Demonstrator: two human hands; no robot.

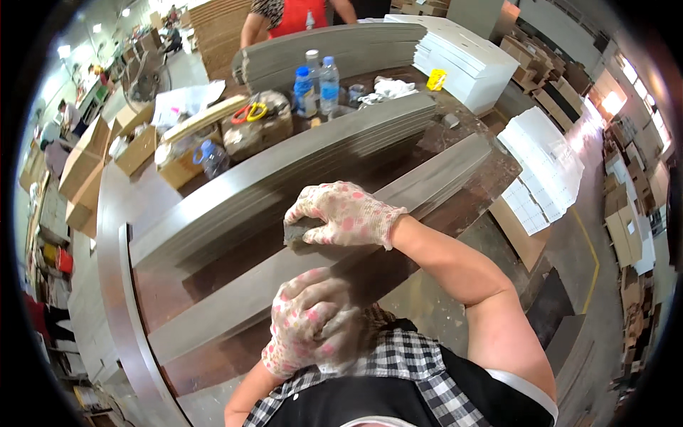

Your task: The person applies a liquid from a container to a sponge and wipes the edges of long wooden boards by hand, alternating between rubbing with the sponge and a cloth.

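My right hand (345, 213), in a white glove with pink spots, grips a small grey block (294, 233) that looks like a sanding block. It is over the near stack of long grey strips (220, 306), against the top face. My left hand (311, 320), gloved alike, is close to my chest at the near side of that stack. Its fingers are curled and a little blurred; what they hold, if anything, is hidden. Beyond lies a second, taller stack of grey strips (284, 174), parallel to the near one.
Behind the stacks stand plastic bottles (329, 85), red-and-yellow scissors (249, 112) and a cardboard box (186, 156). A person in a red apron (299, 16) is across the table behind another stack of grey boards (341, 53). White sheets (544, 171) are piled at the right.
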